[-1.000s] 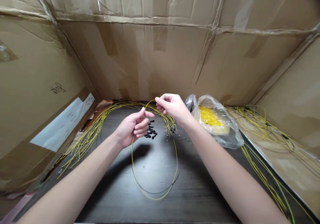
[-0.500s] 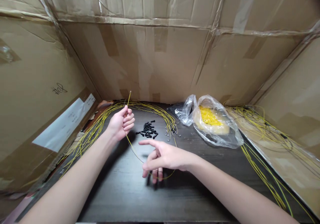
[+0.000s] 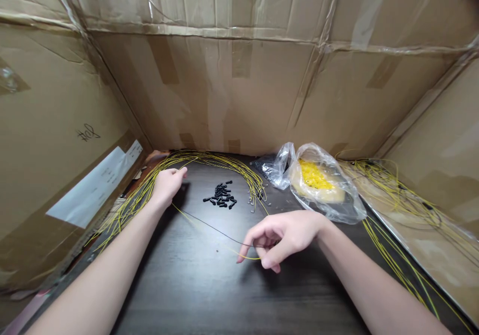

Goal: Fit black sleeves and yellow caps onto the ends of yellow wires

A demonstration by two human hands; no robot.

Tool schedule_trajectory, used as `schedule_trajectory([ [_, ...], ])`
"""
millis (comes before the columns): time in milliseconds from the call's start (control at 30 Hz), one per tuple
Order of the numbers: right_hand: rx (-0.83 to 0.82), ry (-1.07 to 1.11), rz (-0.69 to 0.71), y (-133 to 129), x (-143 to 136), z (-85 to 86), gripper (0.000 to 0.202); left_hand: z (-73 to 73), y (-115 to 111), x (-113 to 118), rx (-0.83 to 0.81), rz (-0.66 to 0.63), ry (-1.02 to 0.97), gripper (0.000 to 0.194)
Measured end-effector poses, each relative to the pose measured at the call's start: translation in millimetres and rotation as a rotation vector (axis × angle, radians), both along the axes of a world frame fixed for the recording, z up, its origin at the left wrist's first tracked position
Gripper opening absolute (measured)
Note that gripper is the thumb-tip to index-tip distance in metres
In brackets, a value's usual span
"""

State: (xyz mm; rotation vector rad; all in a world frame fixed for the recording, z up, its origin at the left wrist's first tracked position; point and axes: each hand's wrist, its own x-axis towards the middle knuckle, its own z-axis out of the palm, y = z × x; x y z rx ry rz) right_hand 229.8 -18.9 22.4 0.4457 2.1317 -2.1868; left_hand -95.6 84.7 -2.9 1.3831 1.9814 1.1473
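My left hand (image 3: 168,186) is closed in a pinch on a thin yellow wire. One end of that wire (image 3: 190,163) pokes out past the fingertips, over a bundle of similar wires. From below the hand the same wire sags rightward, partly blurred, beside a thin dark line that may be its shadow. My right hand (image 3: 286,237) hovers over the tabletop, its fingers loosely curved and the thumb apart from the index finger. The wire passes by these fingertips, and part of it is hidden behind the hand. Between the hands, further back, lies a pile of small black sleeves (image 3: 221,194).
Yellow wires (image 3: 209,156) arc along the back, their metal ends beside the black pile. A clear bag of yellow pieces (image 3: 316,175) and a bag of black pieces (image 3: 275,167) stand back right. More yellow wires (image 3: 396,190) lie right. Cardboard walls (image 3: 224,90) enclose the dark table (image 3: 187,285).
My left hand has lowered and moved left with the wire, whose end has tipped down to the right. My right hand has moved right and its outstretched fingers have curled.
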Motion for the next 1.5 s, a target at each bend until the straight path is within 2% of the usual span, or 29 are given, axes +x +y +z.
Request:
schedule_trajectory([
  [133, 0.029, -0.081, 0.057, 2, 7, 2.1, 0.051, -2.4, 6, -14, 0.011, 0.032, 0.412, 0.034],
  [267, 0.073, -0.158, 0.071, 1, 4, 4.2, 0.046, -4.5, 6, -19, -0.05, 0.028, 0.535, 0.038],
  [433, 0.225, -0.056, 0.03, -3, -8, 1.1, 0.036, 0.2, -2, -9, -0.074, 0.021, 0.635, 0.054],
  [533, 0.273, -0.057, 0.048, -5, -13, -2.8, 0.033, 9.9, -12, 4, 0.036, 0.069, 0.663, 0.059],
  [600, 0.27, -0.082, 0.036, -6, -14, -5.7, 0.035, 18.6, -21, 16, 0.225, 0.048, 0.655, 0.054],
  [667, 0.22, -0.106, -0.004, -7, -15, -8.9, 0.039, 27.7, -32, 31, 0.367, -0.105, 0.514, 0.044],
  [700, 0.174, -0.112, -0.029, -6, -16, -10.6, 0.041, 31.8, -39, 39, 0.379, -0.263, 0.37, 0.036],
  [733, 0.125, -0.113, -0.057, -6, -16, -12.5, 0.042, 35.3, -47, 46, 0.333, -0.48, 0.204, 0.031],
  [800, 0.044, -0.103, -0.112, -5, -17, -16.3, 0.043, 40.0, -61, 59, 0.069, -0.927, 0.017, 0.027],
  [867, 0.005, -0.087, -0.157, -4, -17, -20.1, 0.042, 41.3, -74, 68, -0.172, -1.238, 0.049, 0.026],
  [900, -0.005, -0.078, -0.173, -3, -18, -21.7, 0.042, 40.9, -79, 72, -0.237, -1.317, 0.084, 0.027],
  [967, -0.018, -0.057, -0.198, -2, -18, -24.3, 0.041, 39.4, -85, 75, -0.33, -1.394, 0.129, 0.029],
  [1100, 0.006, -0.032, -0.264, -1, -20, -26.5, 0.042, 38.5, -88, 77, -0.416, -1.439, 0.04, 0.024],
  [1233, 0.04, -0.033, -0.332, -1, -22, -24.1, 0.042, 41.1, -85, 74, -0.394, -1.413, -0.01, 0.016],
  [1367, 0.043, -0.025, -0.437, 1, -21, -18.3, 0.039, 42.6, -74, 65, -0.332, -1.283, -0.132, 0.011],
  [1500, -0.034, 0.025, -0.539, 6, -15, -15.6, 0.033, 40.9, -57, 45, -0.142, -1.087, -0.303, 0.017],
])
